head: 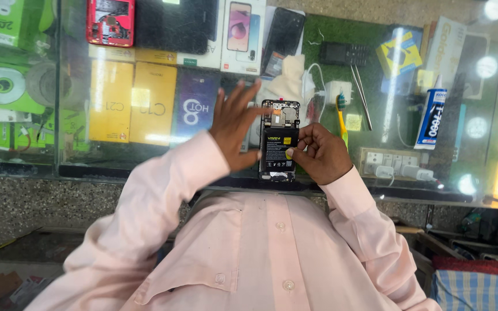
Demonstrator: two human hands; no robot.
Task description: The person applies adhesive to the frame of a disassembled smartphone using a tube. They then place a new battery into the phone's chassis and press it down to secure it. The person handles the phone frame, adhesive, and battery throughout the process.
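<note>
Head view: left hand open, fingers spread beside the opened phone, right hand pinching its edge over the glass counter, phone's lower end blurred, fingertips partly hidden behind it, toothbrush just right.

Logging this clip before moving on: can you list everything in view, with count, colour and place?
Opened phone: one, black with yellow-labelled battery, counter centre.
Red phone: one, opened, upper left.
Phone boxes: several, yellow and purple, under the glass on the left.
White phone box: one, top centre.
Toothbrush: one, yellow and green, right of the opened phone.
Glue tube: one, blue and white, right.
Power strip: one, beige, lower right.
Left hand: open, beside the opened phone.
Right hand: fingers on the battery.
</note>
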